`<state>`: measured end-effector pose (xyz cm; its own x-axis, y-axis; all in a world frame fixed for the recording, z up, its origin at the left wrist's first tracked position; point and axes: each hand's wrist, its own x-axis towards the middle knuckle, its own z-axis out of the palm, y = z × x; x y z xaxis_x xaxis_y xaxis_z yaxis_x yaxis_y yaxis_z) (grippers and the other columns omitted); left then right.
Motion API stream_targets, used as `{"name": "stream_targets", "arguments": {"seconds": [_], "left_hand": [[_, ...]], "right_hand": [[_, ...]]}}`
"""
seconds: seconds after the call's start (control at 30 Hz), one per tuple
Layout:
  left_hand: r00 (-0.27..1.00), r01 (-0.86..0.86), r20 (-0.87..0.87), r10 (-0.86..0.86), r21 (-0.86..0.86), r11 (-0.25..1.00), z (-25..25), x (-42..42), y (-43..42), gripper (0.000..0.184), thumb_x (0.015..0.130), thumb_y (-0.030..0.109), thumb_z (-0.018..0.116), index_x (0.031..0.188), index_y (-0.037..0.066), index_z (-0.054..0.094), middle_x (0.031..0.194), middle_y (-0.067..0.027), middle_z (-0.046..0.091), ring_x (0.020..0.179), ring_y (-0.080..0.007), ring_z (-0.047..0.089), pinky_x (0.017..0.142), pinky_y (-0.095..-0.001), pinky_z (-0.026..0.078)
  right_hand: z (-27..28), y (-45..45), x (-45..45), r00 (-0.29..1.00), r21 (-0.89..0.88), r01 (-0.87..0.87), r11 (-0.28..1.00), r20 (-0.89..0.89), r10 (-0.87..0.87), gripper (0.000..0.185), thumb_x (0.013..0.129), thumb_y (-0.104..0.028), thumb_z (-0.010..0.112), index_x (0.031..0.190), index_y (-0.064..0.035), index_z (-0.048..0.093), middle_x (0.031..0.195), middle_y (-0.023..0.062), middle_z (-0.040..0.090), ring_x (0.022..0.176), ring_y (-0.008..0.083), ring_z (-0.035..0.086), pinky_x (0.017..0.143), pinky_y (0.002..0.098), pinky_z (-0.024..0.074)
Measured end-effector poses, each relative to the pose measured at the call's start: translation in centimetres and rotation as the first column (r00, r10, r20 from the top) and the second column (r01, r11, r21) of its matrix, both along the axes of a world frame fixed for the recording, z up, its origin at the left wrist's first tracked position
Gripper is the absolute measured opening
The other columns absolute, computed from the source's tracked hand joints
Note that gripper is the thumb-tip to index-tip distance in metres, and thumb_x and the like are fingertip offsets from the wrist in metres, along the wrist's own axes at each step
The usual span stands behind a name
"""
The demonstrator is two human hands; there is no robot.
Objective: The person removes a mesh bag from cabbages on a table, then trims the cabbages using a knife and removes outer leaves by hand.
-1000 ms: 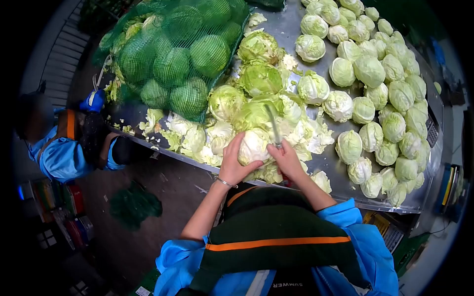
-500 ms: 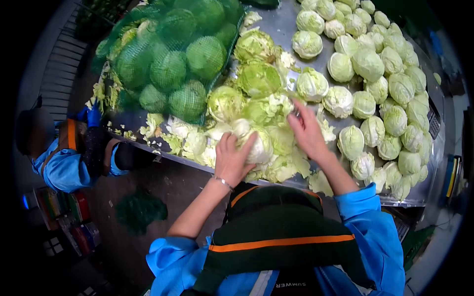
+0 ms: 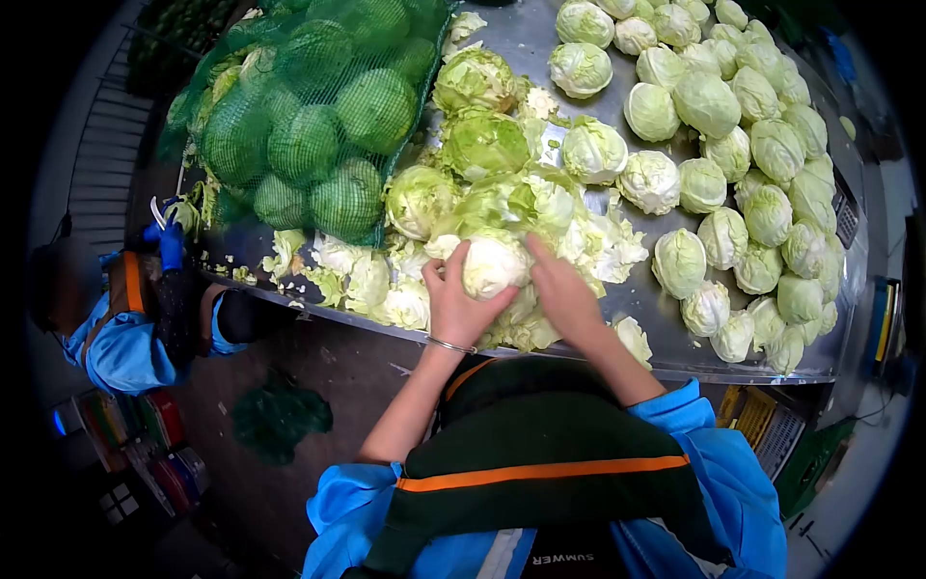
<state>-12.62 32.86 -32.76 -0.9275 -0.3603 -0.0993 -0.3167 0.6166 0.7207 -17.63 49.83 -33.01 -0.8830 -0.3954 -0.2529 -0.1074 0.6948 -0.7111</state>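
Note:
A pale, trimmed cabbage [image 3: 495, 265] sits among loose leaves near the table's front edge. My left hand [image 3: 457, 301] is wrapped round its left and lower side, fingers and thumb against it. On the other side, my right hand [image 3: 567, 299] presses its fingertips to the cabbage's right edge; its palm side is hidden. Torn outer leaves [image 3: 516, 205] lie just beyond the cabbage. Untrimmed green cabbages [image 3: 482, 145] stand farther back, with a leafy one [image 3: 421, 201] to the left.
A green net sack [image 3: 333, 125] full of cabbages lies at the left. Many pale cabbages [image 3: 709, 104] cover the right of the metal table [image 3: 666, 333]. A co-worker [image 3: 130, 318] with blue gloves holds a curved blade at far left. Dark green netting [image 3: 280, 417] lies on the floor.
My right hand has come down and left from the leaves to the cabbage's right side. My left hand keeps hold of the cabbage, which now shows more of its pale surface. The view has shifted slightly.

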Motion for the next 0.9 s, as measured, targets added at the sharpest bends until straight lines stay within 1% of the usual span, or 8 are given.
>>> {"name": "stream_targets", "arguments": {"seconds": [0.13, 0.23, 0.33, 0.5, 0.6, 0.67, 0.87, 0.9], "left_hand": [[0.999, 0.017, -0.037, -0.017, -0.005, 1.0, -0.3, 0.7, 0.2, 0.089, 0.059, 0.03, 0.084, 0.132, 0.006, 0.04, 0.115, -0.0207, 0.041, 0.108, -0.0347, 0.047, 0.094, -0.0405, 0.042], [0.999, 0.031, 0.026, -0.036, 0.167, 0.985, 0.2, 0.3, -1.5, 0.087, 0.062, 0.025, 0.083, 0.134, 0.004, 0.04, 0.123, -0.0164, 0.048, 0.113, -0.0281, 0.05, 0.096, -0.0379, 0.042], [0.999, -0.024, -0.008, 0.035, 0.588, 0.809, -0.3, 1.3, -4.0, 0.089, 0.058, 0.019, 0.085, 0.133, 0.0, 0.041, 0.127, -0.0173, 0.048, 0.117, -0.0232, 0.049, 0.096, -0.035, 0.043], [0.859, -0.027, -0.305, 0.411, 0.775, 0.631, 5.3, 3.3, -1.5, 0.107, 0.061, 0.009, 0.082, 0.143, 0.0, 0.015, 0.14, -0.017, 0.029, 0.124, -0.0279, 0.04, 0.101, -0.0381, 0.038], [0.801, -0.01, -0.522, 0.294, 0.479, 0.878, 4.7, 3.3, -0.7, 0.11, 0.059, 0.01, 0.084, 0.142, -0.001, 0.012, 0.14, -0.0172, 0.027, 0.127, -0.0289, 0.035, 0.105, -0.0397, 0.032], [0.815, 0.006, -0.536, 0.219, 0.387, 0.922, 5.6, 3.0, 0.0, 0.114, 0.058, 0.022, 0.087, 0.141, -0.002, 0.012, 0.138, -0.0181, 0.025, 0.128, -0.0301, 0.03, 0.106, -0.0408, 0.029], [0.921, 0.06, -0.37, -0.122, -0.174, 0.983, 10.4, 2.0, -0.1, 0.094, 0.053, 0.042, 0.088, 0.129, 0.007, 0.045, 0.126, -0.0186, 0.029, 0.116, -0.0359, 0.035, 0.101, -0.0461, 0.03], [0.869, -0.013, -0.478, -0.131, -0.286, 0.958, 11.4, 1.5, 0.2, 0.072, 0.056, 0.041, 0.086, 0.116, 0.014, 0.058, 0.116, -0.0144, 0.036, 0.114, -0.0352, 0.037, 0.1, -0.0493, 0.03]], "right_hand": [[-2.2, 0.7, -2.3, 0.995, -0.304, 0.1, 0.947, 0.033, -0.094, 0.048, 0.091, -0.029, 0.048, 0.136, -0.0141, 0.04, 0.082, 0.0189, 0.06, 0.074, 0.0276, 0.06, 0.07, 0.0391, 0.0471], [-1.8, -0.6, -2.0, 0.899, -0.246, 0.331, 0.911, 0.374, -0.226, 0.045, 0.086, -0.027, 0.057, 0.127, -0.0089, 0.049, 0.07, 0.0119, 0.058, 0.066, 0.0183, 0.057, 0.065, 0.0318, 0.0465], [0.7, -1.5, -2.8, 0.968, -0.296, 0.242, 0.924, 0.136, -0.211, 0.039, 0.083, -0.018, 0.061, 0.119, -0.0038, 0.054, 0.063, -0.0001, 0.052, 0.057, 0.0067, 0.046, 0.052, 0.0235, 0.0404], [4.5, 0.1, -6.2, 0.882, -0.339, 0.335, 0.879, 0.441, -0.166, 0.041, 0.085, -0.025, 0.061, 0.122, -0.0073, 0.053, 0.073, 0.0023, 0.061, 0.057, 0.0088, 0.057, 0.043, 0.0221, 0.0409], [7.5, -2.0, -2.4, 0.453, -0.418, 0.747, 0.517, 0.889, 0.066, 0.059, 0.089, -0.041, 0.058, 0.139, -0.0203, 0.036, 0.084, 0.0027, 0.064, 0.053, 0.0075, 0.052, 0.035, 0.0197, 0.0336], [5.2, -1.6, -1.4, 0.309, -0.493, 0.825, 0.278, 0.804, 0.508, 0.065, 0.088, -0.046, 0.056, 0.143, -0.0276, 0.028, 0.108, 0.0028, 0.06, 0.063, 0.0071, 0.054, 0.036, 0.0196, 0.0339], [5.6, 0.0, -1.8, 0.53, -0.626, 0.727, 0.282, 0.772, 0.35, 0.081, 0.084, -0.022, 0.066, 0.147, -0.0226, 0.016, 0.102, 0.0052, 0.055, 0.065, 0.0087, 0.054, 0.041, 0.0195, 0.0423], [5.6, 0.1, -1.7, 0.551, -0.63, 0.719, 0.292, 0.774, 0.311, 0.081, 0.084, -0.022, 0.066, 0.147, -0.0223, 0.016, 0.102, 0.005, 0.055, 0.066, 0.0086, 0.054, 0.041, 0.0193, 0.0421]]}}
